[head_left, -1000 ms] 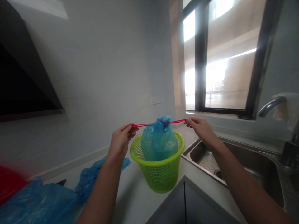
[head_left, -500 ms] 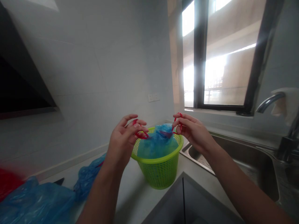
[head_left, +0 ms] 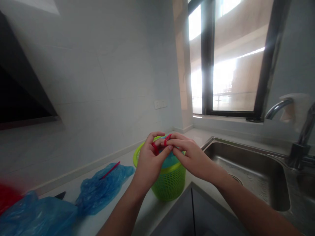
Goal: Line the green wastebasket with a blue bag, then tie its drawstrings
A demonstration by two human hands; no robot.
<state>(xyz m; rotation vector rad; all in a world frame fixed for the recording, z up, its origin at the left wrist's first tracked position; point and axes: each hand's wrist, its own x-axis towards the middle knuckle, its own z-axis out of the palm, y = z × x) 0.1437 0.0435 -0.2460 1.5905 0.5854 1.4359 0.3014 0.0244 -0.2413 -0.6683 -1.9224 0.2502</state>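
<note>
My left hand (head_left: 151,157) and my right hand (head_left: 188,150) meet above a green perforated plastic basket (head_left: 169,185). Red drawstring loops (head_left: 155,149) run around the fingers of both hands. The strings belong to a blue plastic bag (head_left: 169,160) that sits inside the basket, partly hidden behind my hands. Fingers on each hand are bent and pinched around the strings, with the thumbs close together. How far the bag's mouth is closed cannot be seen.
On the counter to the left lie a crumpled blue bag with a red string (head_left: 103,185) and another blue bag (head_left: 36,213). Something red (head_left: 10,196) and a dark pointed object (head_left: 60,195) are beside them. A steel sink (head_left: 248,173) with a faucet (head_left: 280,108) stands at right.
Both hands have come together over the basket from a spread position, bringing the red strings close to each other. The camera view has shifted slightly, showing more of the crumpled bag at left.
</note>
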